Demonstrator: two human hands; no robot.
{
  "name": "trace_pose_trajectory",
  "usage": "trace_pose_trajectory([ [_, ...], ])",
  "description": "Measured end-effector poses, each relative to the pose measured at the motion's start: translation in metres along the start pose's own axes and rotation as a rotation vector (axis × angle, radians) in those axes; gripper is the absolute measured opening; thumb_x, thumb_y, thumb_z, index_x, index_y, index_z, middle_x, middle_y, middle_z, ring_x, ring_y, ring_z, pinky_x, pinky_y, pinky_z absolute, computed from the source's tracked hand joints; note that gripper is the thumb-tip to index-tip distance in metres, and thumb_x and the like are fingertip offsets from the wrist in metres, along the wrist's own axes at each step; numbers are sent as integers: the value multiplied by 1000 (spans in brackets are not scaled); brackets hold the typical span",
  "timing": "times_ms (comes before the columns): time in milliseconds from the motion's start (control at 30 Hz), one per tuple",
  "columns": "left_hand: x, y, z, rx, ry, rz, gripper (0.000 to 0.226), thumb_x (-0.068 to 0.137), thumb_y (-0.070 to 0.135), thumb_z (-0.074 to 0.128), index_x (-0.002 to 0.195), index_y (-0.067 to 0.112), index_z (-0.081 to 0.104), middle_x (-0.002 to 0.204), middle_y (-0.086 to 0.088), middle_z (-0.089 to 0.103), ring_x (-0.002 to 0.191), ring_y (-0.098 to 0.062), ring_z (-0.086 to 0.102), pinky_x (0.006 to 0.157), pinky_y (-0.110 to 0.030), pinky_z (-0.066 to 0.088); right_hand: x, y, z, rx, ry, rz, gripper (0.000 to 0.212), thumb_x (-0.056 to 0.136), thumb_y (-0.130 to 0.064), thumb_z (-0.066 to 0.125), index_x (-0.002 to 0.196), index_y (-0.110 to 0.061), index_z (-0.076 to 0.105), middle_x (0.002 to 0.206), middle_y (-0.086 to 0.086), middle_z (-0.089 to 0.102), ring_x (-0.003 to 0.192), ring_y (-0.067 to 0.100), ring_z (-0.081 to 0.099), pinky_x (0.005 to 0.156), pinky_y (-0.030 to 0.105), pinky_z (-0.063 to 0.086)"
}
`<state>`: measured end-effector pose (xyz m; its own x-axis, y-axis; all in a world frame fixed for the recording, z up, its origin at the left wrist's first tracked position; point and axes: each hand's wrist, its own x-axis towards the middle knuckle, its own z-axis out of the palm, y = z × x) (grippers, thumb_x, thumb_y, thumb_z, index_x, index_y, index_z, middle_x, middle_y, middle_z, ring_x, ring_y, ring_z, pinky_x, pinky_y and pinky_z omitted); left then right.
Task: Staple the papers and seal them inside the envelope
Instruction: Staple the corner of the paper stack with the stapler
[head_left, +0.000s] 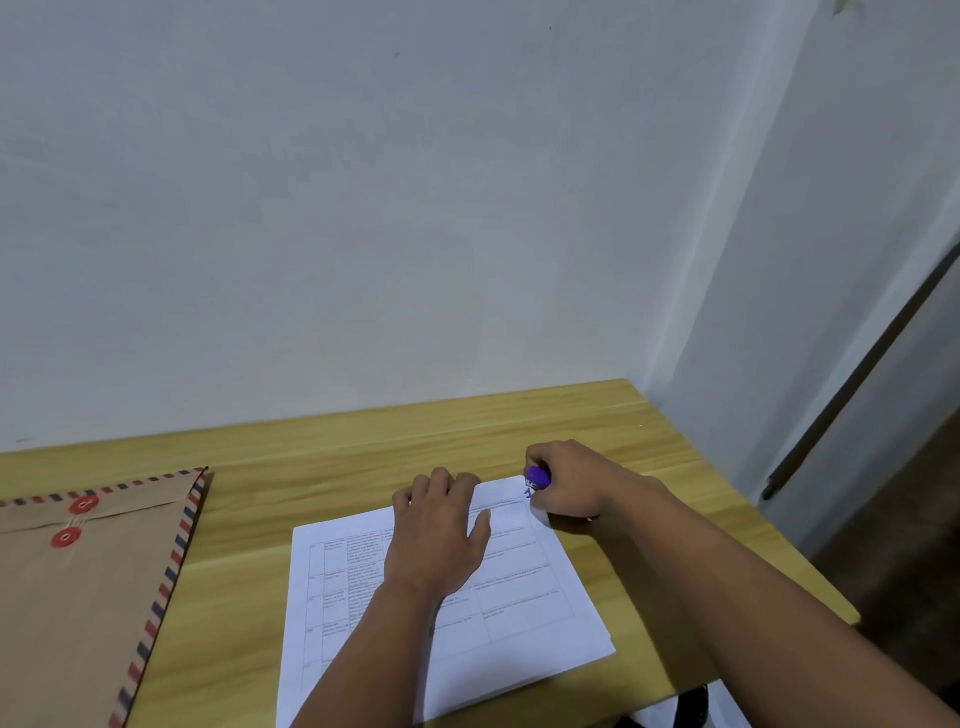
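A stack of white printed papers (524, 613) lies on the wooden table (322, 447) in front of me. My left hand (439, 535) rests flat on the upper part of the sheets, fingers spread. My right hand (571, 480) is closed around a small purple stapler (537, 477) at the papers' far right corner. Most of the stapler is hidden inside the fist. A brown envelope (78, 597) with a red-and-blue striped border and two red string buttons lies at the left, apart from the papers.
A pale wall rises right behind the table's far edge. The table's right edge (769, 519) drops off close beside my right forearm, with dark floor and a door frame beyond it.
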<state>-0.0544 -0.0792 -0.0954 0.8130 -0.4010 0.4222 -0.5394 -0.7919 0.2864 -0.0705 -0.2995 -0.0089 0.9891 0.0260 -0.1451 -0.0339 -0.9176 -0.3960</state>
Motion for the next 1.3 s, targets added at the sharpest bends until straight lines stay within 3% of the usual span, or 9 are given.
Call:
trace_pose_trajectory([
  [167,1,-1,1,-29,-18,-9,22,97,40,54,116,28,54,99,7,49,91,-22,48,92,-43,41,-7,1,1,-108,-19,-79,26,86,-18,64,106,-22,47,96,4,67,85,28,60,68,41,48],
  [333,1,-1,0,-27,-38,-25,21,98,37,54,118,29,54,102,7,50,93,-22,48,94,-43,39,-3,0,7,-396,189,-175,29,96,-28,62,118,-21,46,103,4,69,86,31,63,71,40,50],
  [533,3,-2,0,-33,-35,-75,24,99,34,54,123,30,57,105,6,51,95,-22,50,97,-45,40,-12,15,-13,-147,274,-4,12,88,-34,57,97,-30,50,91,2,66,83,27,61,64,37,47],
  [667,3,-1,2,-37,-25,-67,39,99,32,53,138,37,50,109,8,51,100,-20,48,98,-43,37,-23,35,-16,-159,313,93,15,88,-36,58,93,-27,48,85,0,63,77,24,59,59,33,40],
  [800,3,-1,3,-11,10,-54,40,97,29,56,136,39,54,107,9,51,96,-19,48,94,-42,38,-27,50,-9,-49,293,147,23,87,-36,67,99,-28,49,91,-6,64,82,21,60,68,36,51],
  [933,2,-1,5,2,37,-47,36,95,25,59,128,39,59,103,10,52,92,-19,48,90,-42,39,-26,49,-1,-147,342,96,34,80,-30,75,103,-30,49,102,-7,55,88,20,57,70,35,50],
  [1100,3,0,5,34,57,-33,35,92,23,61,124,37,61,101,9,53,91,-20,49,89,-42,40,-15,38,-1,-288,332,43,5,96,-22,62,101,-22,63,103,-2,62,90,26,64,73,35,51],
  [1200,2,1,5,36,64,-28,35,92,22,61,123,37,61,101,10,53,91,-20,50,90,-42,40,-13,32,-1,-357,276,34,20,102,-21,54,111,-21,72,110,1,63,94,28,66,75,36,53],
  [1300,2,0,6,48,78,-19,34,90,22,62,121,36,62,100,10,54,91,-21,51,90,-42,40,-16,29,0,-322,369,107,27,103,-33,50,122,-21,66,120,1,61,99,25,66,79,38,55],
])
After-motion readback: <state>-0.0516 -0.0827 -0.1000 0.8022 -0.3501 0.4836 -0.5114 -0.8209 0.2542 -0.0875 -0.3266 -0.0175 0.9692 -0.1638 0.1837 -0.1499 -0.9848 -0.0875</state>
